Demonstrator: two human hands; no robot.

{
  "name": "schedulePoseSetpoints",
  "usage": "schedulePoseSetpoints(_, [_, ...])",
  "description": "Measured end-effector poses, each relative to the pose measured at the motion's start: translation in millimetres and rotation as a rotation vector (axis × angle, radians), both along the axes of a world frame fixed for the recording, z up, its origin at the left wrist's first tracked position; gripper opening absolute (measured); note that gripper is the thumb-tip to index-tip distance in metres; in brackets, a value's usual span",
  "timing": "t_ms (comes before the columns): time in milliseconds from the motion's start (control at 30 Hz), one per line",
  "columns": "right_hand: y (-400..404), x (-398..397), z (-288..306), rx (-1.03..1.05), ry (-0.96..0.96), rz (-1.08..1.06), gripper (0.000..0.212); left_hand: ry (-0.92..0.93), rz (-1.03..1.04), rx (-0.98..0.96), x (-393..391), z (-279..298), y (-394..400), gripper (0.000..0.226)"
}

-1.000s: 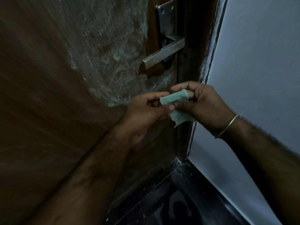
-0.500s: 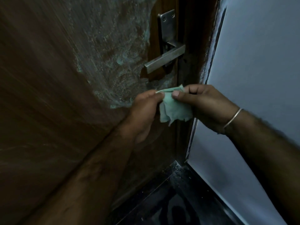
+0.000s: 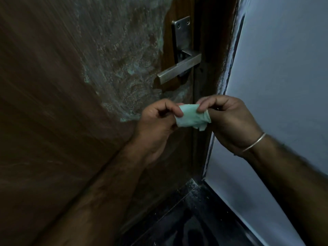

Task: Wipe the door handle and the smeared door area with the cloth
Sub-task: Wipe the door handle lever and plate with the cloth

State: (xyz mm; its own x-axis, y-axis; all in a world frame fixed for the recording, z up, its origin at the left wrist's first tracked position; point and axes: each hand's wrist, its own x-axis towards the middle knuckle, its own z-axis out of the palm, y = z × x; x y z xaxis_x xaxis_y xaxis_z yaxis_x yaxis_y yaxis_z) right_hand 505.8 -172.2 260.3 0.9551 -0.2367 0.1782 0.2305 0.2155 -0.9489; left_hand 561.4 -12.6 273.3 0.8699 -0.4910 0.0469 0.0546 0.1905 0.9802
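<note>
Dim light, pale grey wall point(image 3: 284, 68) at right, dark glossy floor point(image 3: 195, 224)

Head-worn wide-angle view, looking forward and down at a door.

The single camera sits close to the wooden door point(image 3: 53, 121), tilted so the handle point(image 3: 179, 69) lies high in frame, the dark floor point(image 3: 186, 224) low, and both forearms reach in from below (edges bend noticeably).

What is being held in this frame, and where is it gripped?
A small pale green cloth, pinched between both hands: left hand at its left edge, right hand at its upper right edge.
</note>
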Motion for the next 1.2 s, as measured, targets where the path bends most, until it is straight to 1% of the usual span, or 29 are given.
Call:
schedulePoseSetpoints(67, [-2, 1, -1, -0.168, -0.045, -0.058, 0.043, -0.011, -0.003, 0.056, 1, 1, 2, 0.043])
schedulePoseSetpoints(133, [-3, 1, 0, -0.327, -0.086, -0.116, 0.043, 0.047, -0.002, 0.055, 2, 4, 3, 0.037])
schedulePoseSetpoints(233, [-2, 0, 2, -0.437, -0.123, -0.141, 0.038, 0.121, -0.010, 0.009, 2, 10, 5, 0.018])
schedulePoseSetpoints(267, [-1, -1, 2, -0.423, -0.121, -0.109, 0.037, 0.098, 0.006, 0.031, 1, 11, 5, 0.012])
schedulePoseSetpoints(300, [0, -1, 3, -0.350, -0.115, -0.068, 0.037, 0.049, 0.040, 0.072, 0, 13, 4, 0.008])
schedulePoseSetpoints(367, [1, -1, 3, -0.048, -0.094, -0.001, 0.035, -0.088, 0.119, 0.173, 1, 11, 3, 0.019])
schedulePoseSetpoints(400, [2, 1, 6, 0.099, -0.080, 0.020, 0.030, -0.153, 0.140, 0.203, 2, 12, 3, 0.025])
schedulePoseSetpoints(433, [3, 2, 8, 0.180, -0.061, 0.046, 0.023, -0.201, 0.136, 0.218, 2, 14, 5, 0.029])
schedulePoseSetpoints(467, [6, 3, 10, 0.168, -0.040, 0.089, 0.019, -0.237, 0.110, 0.220, 4, 17, 6, 0.030])
schedulePoseSetpoints(533, [11, 5, 10, -0.009, 0.030, 0.150, 0.035, -0.260, 0.064, 0.196, 4, 23, 7, 0.030])
schedulePoseSetpoints(567, [14, 7, 13, -0.078, 0.045, 0.143, 0.038, -0.265, 0.070, 0.175, 5, 27, 8, 0.030])
schedulePoseSetpoints(600, [17, 7, 17, -0.104, 0.050, 0.106, 0.035, -0.269, 0.097, 0.165, 6, 30, 8, 0.029])
schedulePoseSetpoints(667, [20, 10, 29, -0.146, 0.044, -0.028, 0.021, -0.265, 0.172, 0.188, 4, 35, 5, 0.024])
schedulePoseSetpoints(700, [19, 10, 35, -0.190, 0.031, -0.103, 0.015, -0.226, 0.202, 0.189, 2, 36, 3, 0.021])
schedulePoseSetpoints(767, [14, 14, 51, -0.282, -0.038, -0.281, 0.012, -0.117, 0.233, 0.148, -2, 42, 0, 0.016])
schedulePoseSetpoints(833, [9, 19, 74, -0.351, -0.114, -0.465, 0.012, -0.129, 0.286, 0.166, -3, 49, -1, 0.012])
schedulePoseSetpoints(967, [7, 42, 112, -0.520, -0.143, -0.667, 0.015, -0.293, 0.389, 0.227, -1, 67, 2, 0.012])
schedulePoseSetpoints(1033, [9, 54, 130, -0.686, -0.218, -0.839, 0.010, -0.434, 0.399, 0.348, 1, 78, 2, 0.012])
schedulePoseSetpoints(1100, [14, 68, 147, -0.827, -0.314, -0.976, 0.006, -0.539, 0.368, 0.494, 1, 86, -1, 0.010])
schedulePoseSetpoints(1167, [22, 83, 156, -0.840, -0.363, -0.999, 0.007, -0.650, 0.356, 0.620, -2, 89, -3, 0.011])
schedulePoseSetpoints(1200, [29, 90, 157, -0.821, -0.383, -0.962, 0.007, -0.726, 0.369, 0.668, -4, 88, -4, 0.013])
